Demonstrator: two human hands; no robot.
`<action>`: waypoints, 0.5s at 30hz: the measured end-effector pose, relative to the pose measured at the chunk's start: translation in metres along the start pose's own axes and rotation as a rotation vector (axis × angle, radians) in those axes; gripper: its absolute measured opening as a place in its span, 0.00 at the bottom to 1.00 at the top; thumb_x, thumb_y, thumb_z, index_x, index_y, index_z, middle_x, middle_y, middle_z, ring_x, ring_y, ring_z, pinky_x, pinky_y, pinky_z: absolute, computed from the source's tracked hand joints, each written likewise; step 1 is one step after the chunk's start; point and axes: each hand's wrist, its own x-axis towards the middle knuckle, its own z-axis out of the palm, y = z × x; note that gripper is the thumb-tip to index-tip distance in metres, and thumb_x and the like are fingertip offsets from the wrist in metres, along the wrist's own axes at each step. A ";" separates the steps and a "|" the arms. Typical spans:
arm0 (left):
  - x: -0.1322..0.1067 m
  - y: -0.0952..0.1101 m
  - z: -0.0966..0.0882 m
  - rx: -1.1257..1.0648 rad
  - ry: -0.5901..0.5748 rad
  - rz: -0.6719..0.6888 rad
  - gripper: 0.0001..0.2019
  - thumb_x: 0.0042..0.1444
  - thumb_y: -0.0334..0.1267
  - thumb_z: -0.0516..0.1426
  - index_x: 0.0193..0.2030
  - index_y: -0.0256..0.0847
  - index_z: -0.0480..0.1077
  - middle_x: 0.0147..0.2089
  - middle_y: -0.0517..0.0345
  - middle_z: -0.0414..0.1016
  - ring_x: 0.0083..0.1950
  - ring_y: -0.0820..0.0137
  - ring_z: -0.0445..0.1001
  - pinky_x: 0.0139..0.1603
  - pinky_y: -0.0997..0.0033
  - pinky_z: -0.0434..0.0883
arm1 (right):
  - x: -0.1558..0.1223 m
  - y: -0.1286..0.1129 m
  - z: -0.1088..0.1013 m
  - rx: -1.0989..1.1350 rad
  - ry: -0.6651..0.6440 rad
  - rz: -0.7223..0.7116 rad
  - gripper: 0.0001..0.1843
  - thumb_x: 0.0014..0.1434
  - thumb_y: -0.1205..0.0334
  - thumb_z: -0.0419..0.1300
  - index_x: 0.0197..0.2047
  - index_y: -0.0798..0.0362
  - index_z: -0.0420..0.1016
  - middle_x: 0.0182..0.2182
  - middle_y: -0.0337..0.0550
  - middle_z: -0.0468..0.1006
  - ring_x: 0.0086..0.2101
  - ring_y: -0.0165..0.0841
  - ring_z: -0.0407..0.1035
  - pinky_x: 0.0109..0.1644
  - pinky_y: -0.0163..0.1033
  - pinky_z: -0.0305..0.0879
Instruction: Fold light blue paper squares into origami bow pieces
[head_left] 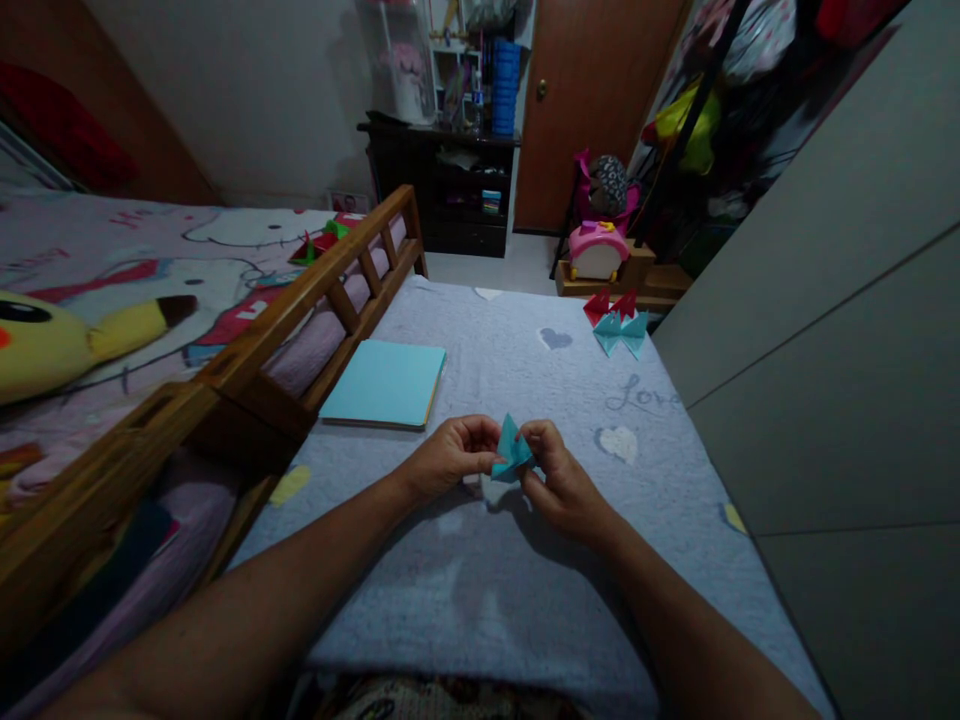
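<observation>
A small folded piece of teal paper (513, 450) is pinched between both my hands just above a lavender blanket (480, 580). My left hand (450, 458) grips its left side with closed fingers. On the right side, my right hand (559, 478) holds it between thumb and fingers. A stack of light blue paper sheets (385, 383) lies on the blanket to the left of my hands.
Folded paper shapes, two red (610, 303) and two teal (622, 331), sit at the blanket's far right. A wooden bed rail (300, 300) runs along the left, with a yellow plush toy (67, 340) beyond it. A grey cabinet wall (825, 350) stands right.
</observation>
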 end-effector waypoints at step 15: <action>0.000 0.002 0.004 0.045 0.031 -0.025 0.17 0.38 0.36 0.73 0.30 0.34 0.72 0.27 0.62 0.74 0.27 0.77 0.70 0.31 0.78 0.67 | 0.001 -0.001 -0.001 -0.038 -0.040 -0.038 0.17 0.58 0.74 0.51 0.48 0.46 0.61 0.31 0.35 0.68 0.31 0.30 0.64 0.37 0.37 0.62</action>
